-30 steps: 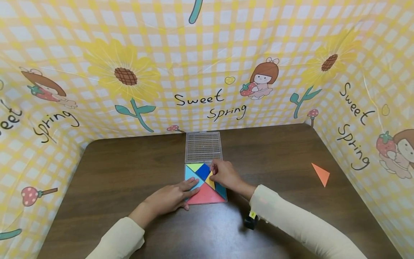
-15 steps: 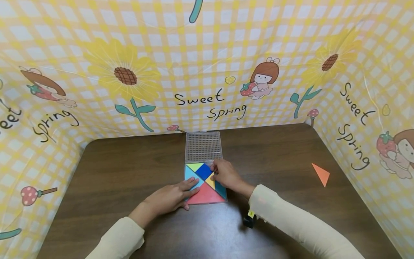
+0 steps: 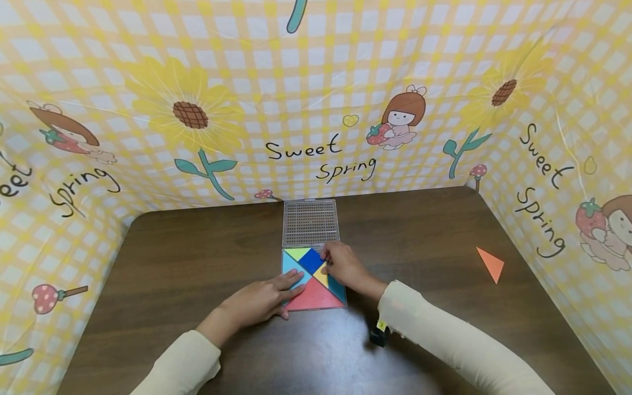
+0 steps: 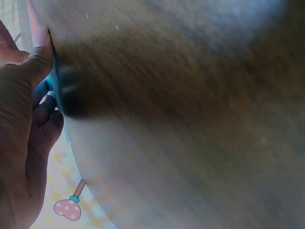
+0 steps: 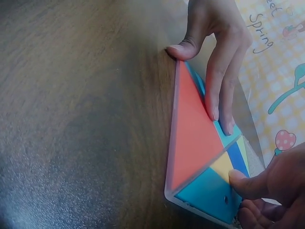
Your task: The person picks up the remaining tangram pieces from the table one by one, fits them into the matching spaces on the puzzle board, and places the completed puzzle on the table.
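A flat clear case [image 5: 170, 162] holds coloured tangram pieces. Among them are a large red triangle [image 3: 316, 296], a light blue piece [image 3: 291, 269], a blue square [image 3: 312, 262], a green triangle [image 3: 298, 253], a yellow triangle [image 3: 321, 276] and a teal piece [image 3: 336, 289]. My left hand [image 3: 264, 299] lays nearly straight fingers over the light blue piece, its thumb at the near left corner of the case. At the upper right corner, my right hand [image 3: 343, 267] has curled fingers, with the thumb [image 5: 243, 183] on the yellow triangle. That corner is hidden under the hand.
Behind the case lies its grid-patterned lid [image 3: 310, 224], opened flat. An orange triangle [image 3: 491, 265] sits far to the right on the brown table [image 3: 207, 236]. A checked cloth [image 3: 296, 99] hangs around the back and sides. A small black device [image 3: 379, 336] hangs below the right wrist.
The blue square and yellow triangle have shifted slightly against each other under my right fingertips. My left hand stays in place, and the orange triangle has not moved.
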Action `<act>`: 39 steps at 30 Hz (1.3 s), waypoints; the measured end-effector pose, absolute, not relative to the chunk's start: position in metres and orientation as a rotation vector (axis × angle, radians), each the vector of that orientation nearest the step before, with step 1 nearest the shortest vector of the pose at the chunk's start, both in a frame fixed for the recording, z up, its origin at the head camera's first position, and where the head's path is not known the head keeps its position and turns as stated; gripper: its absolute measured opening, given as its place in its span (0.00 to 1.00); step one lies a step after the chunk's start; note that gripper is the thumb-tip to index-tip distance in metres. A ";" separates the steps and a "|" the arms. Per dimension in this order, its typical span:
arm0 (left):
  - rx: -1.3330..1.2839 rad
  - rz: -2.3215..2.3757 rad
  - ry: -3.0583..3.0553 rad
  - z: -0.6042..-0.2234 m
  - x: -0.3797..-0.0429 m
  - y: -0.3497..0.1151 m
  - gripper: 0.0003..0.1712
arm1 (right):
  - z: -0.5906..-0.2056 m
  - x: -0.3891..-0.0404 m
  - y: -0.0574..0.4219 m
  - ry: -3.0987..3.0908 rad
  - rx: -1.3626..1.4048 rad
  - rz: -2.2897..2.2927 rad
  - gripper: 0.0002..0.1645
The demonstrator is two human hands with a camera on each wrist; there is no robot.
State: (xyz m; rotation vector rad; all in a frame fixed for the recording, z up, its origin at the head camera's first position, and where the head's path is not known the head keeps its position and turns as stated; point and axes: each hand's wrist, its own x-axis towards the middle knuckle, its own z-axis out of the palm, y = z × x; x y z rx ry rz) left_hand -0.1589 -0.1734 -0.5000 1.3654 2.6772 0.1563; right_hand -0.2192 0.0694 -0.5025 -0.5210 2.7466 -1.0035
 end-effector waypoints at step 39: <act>1.408 0.141 2.710 -0.505 -0.158 -0.174 0.36 | -0.459 -0.238 0.350 2.977 -0.085 -0.514 0.24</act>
